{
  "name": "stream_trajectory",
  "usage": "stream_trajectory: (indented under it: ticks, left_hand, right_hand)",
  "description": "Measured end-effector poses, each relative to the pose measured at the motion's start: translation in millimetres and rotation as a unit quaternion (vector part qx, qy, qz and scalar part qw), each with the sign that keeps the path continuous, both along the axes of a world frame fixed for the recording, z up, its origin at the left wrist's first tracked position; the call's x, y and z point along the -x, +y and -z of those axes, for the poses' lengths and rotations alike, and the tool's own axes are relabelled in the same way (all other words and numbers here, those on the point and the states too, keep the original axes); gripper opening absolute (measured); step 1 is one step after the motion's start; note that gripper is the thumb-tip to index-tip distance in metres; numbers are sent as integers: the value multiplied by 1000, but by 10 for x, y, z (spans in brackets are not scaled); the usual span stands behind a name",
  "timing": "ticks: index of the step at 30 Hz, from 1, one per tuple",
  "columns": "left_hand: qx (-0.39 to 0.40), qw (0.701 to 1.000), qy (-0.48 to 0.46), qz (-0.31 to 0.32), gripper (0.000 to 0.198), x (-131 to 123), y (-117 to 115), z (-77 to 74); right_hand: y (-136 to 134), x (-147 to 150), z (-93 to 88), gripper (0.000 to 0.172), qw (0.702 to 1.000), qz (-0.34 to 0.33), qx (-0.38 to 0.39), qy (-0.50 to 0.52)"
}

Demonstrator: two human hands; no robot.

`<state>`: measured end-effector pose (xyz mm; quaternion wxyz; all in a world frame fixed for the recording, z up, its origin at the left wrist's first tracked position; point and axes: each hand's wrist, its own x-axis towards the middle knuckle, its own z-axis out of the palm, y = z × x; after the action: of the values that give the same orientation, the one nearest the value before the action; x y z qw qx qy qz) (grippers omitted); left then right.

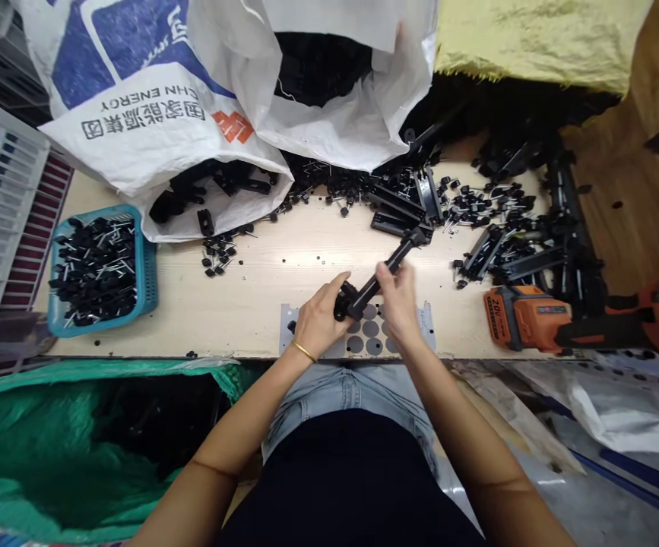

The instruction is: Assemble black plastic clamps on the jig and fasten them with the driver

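Observation:
A long black plastic bar (375, 285) with a wider end piece slants up and to the right over the worktable. My left hand (322, 315), with a yellow band at its wrist, is closed round the bar's lower end. My right hand (400, 298), a little blurred, grips its middle between thumb and fingers. Below them lies a grey metal plate (425, 328) with round discs or holes; I cannot tell which. Just beyond the bar's upper end are more black plastic bars (396, 225) and loose black-headed screws (344, 210).
A blue basket (147, 277) of black-headed screws stands left. White sacks (163, 140) holding black parts and a yellow sack (540, 38) line the back. An orange cordless power tool (526, 317) lies right, near a heap of screws (489, 205). A green sack (26, 448) sits below the table's left.

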<state>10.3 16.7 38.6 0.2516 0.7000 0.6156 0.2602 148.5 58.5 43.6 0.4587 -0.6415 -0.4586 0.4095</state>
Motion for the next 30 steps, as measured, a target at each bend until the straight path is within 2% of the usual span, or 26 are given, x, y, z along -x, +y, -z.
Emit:
stream_trajectory:
  ticks: [2, 3, 5, 7, 8, 9, 10, 12, 14, 15, 16, 18, 20, 21, 23, 26, 28, 30]
  left_hand:
    - [16, 999, -24, 21, 53, 140, 42, -38]
    - [23, 999, -27, 38, 51, 204, 41, -62]
    - [39, 993, -23, 107, 49, 300, -4, -116]
    - [70, 974, -48, 210, 47, 346, -105, -185]
    - [97, 959, -81, 255, 44, 350, -173, -226]
    - [126, 943, -124, 283, 41, 344, -251, -269]
    - [154, 928, -175, 289, 38, 329, -334, -310]
    - [177, 915, -272, 240, 37, 285, -501, -372]
    - [170, 910, -340, 168, 38, 231, -649, -394]
    - [170, 904, -366, 139, 39, 203, -712, -394]
    - [173, 897, -393, 105, 39, 176, -765, -394]
    - [181, 880, -439, 27, 42, 127, -834, -408]
    - [153, 875, -457, -52, 48, 97, -840, -447]
    - [122, 884, -446, -77, 52, 93, -818, -472]
    - [53, 908, -408, -81, 57, 101, -743, -519]
    - [-51, 926, -371, -38, 51, 107, -637, -574]
    - [-108, 929, -353, 6, 48, 77, -615, -615]
    - [-123, 934, -335, 38, 47, 28, -611, -652]
  right_hand:
    - [11, -255, -91, 64, 979, -65, -90, -170]
    - [13, -373, -150, 63, 951, -141, -120, -249]
    - [-12, -554, -280, 53, 863, -338, -128, -354]
    - [-101, -647, -406, 41, 774, -514, -75, -361]
    - [-173, -664, -461, 39, 749, -574, -40, -328]
    - [-262, -665, -506, 38, 742, -611, -6, -276]
    - [-362, -650, -540, 39, 750, -625, 25, -213]
    - [-581, -582, -567, 41, 797, -593, 78, -87]
    - [-791, -469, -551, 46, 846, -516, 131, 0]
    - [-883, -399, -534, 48, 861, -480, 164, 34]
    - [-962, -324, -519, 48, 868, -449, 201, 72]
    - [-1066, -177, -501, 47, 864, -400, 263, 158]
    - [-1081, -59, -499, 48, 857, -376, 276, 220]
    - [-1055, -17, -497, 48, 862, -370, 258, 229]
    - [-954, 42, -476, 47, 888, -358, 188, 221]
    - [-800, 152, -386, 44, 926, -260, 79, 261]
    - [-765, 294, -295, 52, 923, -222, 56, 309]
    - [-765, 476, -185, 57, 920, -227, 68, 312]
